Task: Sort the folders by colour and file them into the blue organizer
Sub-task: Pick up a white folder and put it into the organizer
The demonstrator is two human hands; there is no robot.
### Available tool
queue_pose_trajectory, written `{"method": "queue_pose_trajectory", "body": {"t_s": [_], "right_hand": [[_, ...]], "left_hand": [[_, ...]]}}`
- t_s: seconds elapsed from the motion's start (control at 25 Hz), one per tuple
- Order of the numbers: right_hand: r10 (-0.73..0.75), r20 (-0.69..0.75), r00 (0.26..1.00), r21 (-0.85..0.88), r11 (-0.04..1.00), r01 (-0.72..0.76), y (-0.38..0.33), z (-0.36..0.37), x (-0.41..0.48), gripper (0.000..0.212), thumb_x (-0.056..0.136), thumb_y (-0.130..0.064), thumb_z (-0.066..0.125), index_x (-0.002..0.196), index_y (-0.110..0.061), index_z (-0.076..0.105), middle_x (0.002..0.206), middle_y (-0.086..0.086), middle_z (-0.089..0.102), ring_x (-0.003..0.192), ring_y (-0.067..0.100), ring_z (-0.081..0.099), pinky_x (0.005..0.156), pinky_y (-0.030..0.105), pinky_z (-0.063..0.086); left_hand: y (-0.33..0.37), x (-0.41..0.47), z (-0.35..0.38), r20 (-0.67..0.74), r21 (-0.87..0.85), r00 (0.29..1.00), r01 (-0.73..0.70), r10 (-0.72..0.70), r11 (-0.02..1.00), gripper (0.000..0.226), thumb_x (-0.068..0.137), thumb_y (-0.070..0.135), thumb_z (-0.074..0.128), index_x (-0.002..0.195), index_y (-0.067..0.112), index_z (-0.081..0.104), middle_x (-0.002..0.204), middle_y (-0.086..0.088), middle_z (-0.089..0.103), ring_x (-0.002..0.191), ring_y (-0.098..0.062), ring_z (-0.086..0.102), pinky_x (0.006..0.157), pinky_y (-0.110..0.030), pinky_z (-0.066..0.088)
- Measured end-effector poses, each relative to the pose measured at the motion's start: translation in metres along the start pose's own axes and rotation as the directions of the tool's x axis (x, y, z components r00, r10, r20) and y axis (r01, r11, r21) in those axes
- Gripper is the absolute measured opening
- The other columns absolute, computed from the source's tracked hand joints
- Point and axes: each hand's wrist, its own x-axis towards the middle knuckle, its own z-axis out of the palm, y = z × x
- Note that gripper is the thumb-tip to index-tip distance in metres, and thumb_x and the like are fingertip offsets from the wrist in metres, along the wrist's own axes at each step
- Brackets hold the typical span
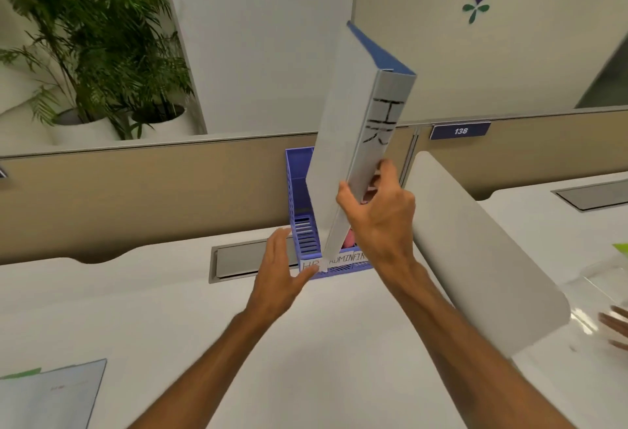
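— Held how?
— Firmly, by the look of it: thumb on one face, fingers curled round the lettered spine, all in the right hand [377, 221], low on the stiff white box folder with the blue far edge [343, 116]. Tilted, top leaning far and right, bottom corner down at the near rim of the slotted blue plastic organizer [297, 184], right by the white paper labels [343, 260] reading HR, ADMIN, FIN.
— And the left hand [282, 272]?
— Flat and relaxed, holding nothing, fingertips at the organizer's near left corner by the HR label. Touching or just short of it, hard to say.
— Likely to go wrong where?
— At that bottom corner. Could snag on the rim or a divider rather than drop into a slot. Could shove the light plastic tray farther along the smooth white desk [339, 343] unless braced. Gripped so low, with so much board above, could also swing and tip sideways. Wrong compartment possible too, with something pink [350, 240] standing in the right-hand part.
— Surfaces?
— Matte hard card on the folder, square-edged. Ribbed, perforated walls on the organizer. Slick laminate underneath.
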Motion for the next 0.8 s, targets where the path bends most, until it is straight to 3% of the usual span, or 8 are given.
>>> {"method": "queue_pose_trajectory", "body": {"t_s": [0.2, 0.32, 0.44, 0.6, 0.8], "right_hand": [[0.048, 0.071, 0.996, 0.021, 0.999, -0.049, 0.041, 0.043, 0.028, 0.053, 0.089, -0.042, 0.066, 0.13, -0.017, 0.043, 0.132, 0.004, 0.06, 0.103, 0.021, 0.068, 0.081, 0.034, 0.06], [0.048, 0.102, 0.994, 0.007, 0.999, -0.049, 0.067, 0.071, 0.033, 0.052, 0.089, -0.043, 0.065, 0.128, -0.017, 0.043, 0.131, 0.006, 0.059, 0.105, 0.021, 0.065, 0.082, 0.029, 0.058], [0.044, 0.099, 0.994, -0.023, 0.999, -0.042, 0.09, 0.095, 0.037, 0.05, 0.088, -0.041, 0.067, 0.125, -0.015, 0.044, 0.127, 0.009, 0.059, 0.106, 0.025, 0.065, 0.078, 0.021, 0.051], [0.039, 0.082, 0.996, -0.049, 0.998, -0.035, 0.113, 0.123, 0.04, 0.049, 0.087, -0.042, 0.066, 0.122, -0.016, 0.044, 0.121, 0.011, 0.063, 0.099, 0.026, 0.067, 0.075, 0.021, 0.052], [0.042, 0.096, 0.995, -0.039, 0.998, -0.038, 0.129, 0.142, 0.039, 0.05, 0.088, -0.039, 0.066, 0.125, -0.014, 0.044, 0.122, 0.013, 0.063, 0.1, 0.028, 0.068, 0.076, 0.03, 0.057]], "left_hand": [[-0.032, 0.034, 0.027, 0.264, 0.385, 0.959, -0.011, -0.099, 0.923, 0.089, 0.086, 0.041, 0.068, 0.154, 0.028, 0.012, 0.164, 0.002, 0.006, 0.15, -0.022, 0.011, 0.118, -0.042, 0.025], [-0.044, 0.054, 0.045, 0.435, 0.517, 0.871, -0.035, -0.228, 0.855, 0.093, 0.09, 0.039, 0.064, 0.156, 0.025, 0.001, 0.164, 0.0, -0.006, 0.151, -0.025, -0.002, 0.122, -0.049, 0.015], [-0.058, 0.071, 0.063, 0.506, 0.567, 0.809, -0.051, -0.299, 0.822, 0.094, 0.093, 0.039, 0.06, 0.155, 0.023, -0.008, 0.164, 0.0, -0.013, 0.151, -0.025, -0.007, 0.122, -0.05, 0.008], [-0.083, 0.085, 0.088, 0.517, 0.614, 0.788, -0.069, -0.334, 0.786, 0.094, 0.094, 0.04, 0.057, 0.154, 0.021, -0.014, 0.162, 0.0, -0.018, 0.151, -0.023, -0.01, 0.122, -0.05, 0.003], [-0.107, 0.083, 0.108, 0.444, 0.645, 0.84, -0.058, -0.312, 0.762, 0.089, 0.097, 0.037, 0.051, 0.152, 0.024, -0.017, 0.162, 0.001, -0.021, 0.15, -0.022, -0.013, 0.119, -0.047, -0.004]]}}
